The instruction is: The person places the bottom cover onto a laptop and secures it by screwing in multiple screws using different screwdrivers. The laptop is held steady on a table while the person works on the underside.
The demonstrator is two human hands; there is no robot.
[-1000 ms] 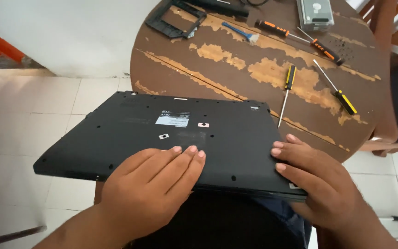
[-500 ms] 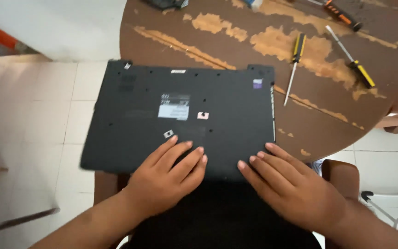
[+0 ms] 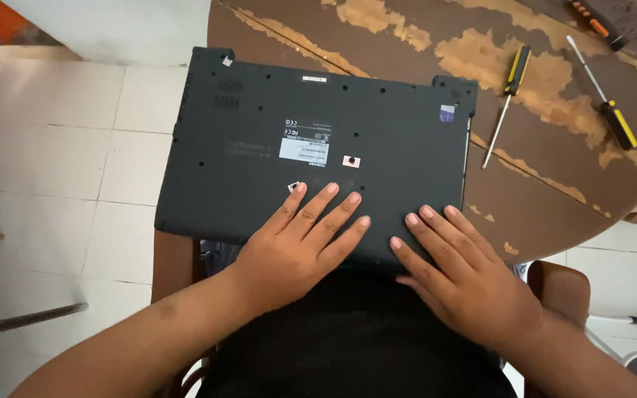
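My left hand point(image 3: 296, 247) lies flat, palm down, on the laptop point(image 3: 259, 158), fingers spread a little and gripping nothing. My right hand point(image 3: 458, 284) lies flat beside it, fingers straight and close together, pressing on the near edge of the same case; it holds nothing either.

The laptop is one flat rectangular slab, turned bottom up, of matte dark grey plastic with a fine dull grain. It rests partly on my lap and partly on the edge of the table point(image 3: 554, 184), its far corners over the wood. Its underside shows small round screw holes scattered about, a grid of vent slots near the far left corner, one pale rectangular label point(image 3: 304, 149) in the middle, a small pinkish sticker point(image 3: 349, 161) beside that, and a little purple sticker point(image 3: 447, 113) near the far right corner.

The table is round, dark brown wood, its varnish worn off in ragged pale patches and long streaks. On it, well apart from my hands, I count two screwdrivers with black-and-yellow handles and thin steel shafts: one point(image 3: 509, 92) just right of the laptop, another point(image 3: 604, 110) further right. A third handle, orange and black point(image 3: 591, 23), shows at the top edge.

Below lies a floor of glossy white square tiles point(image 3: 53, 162).
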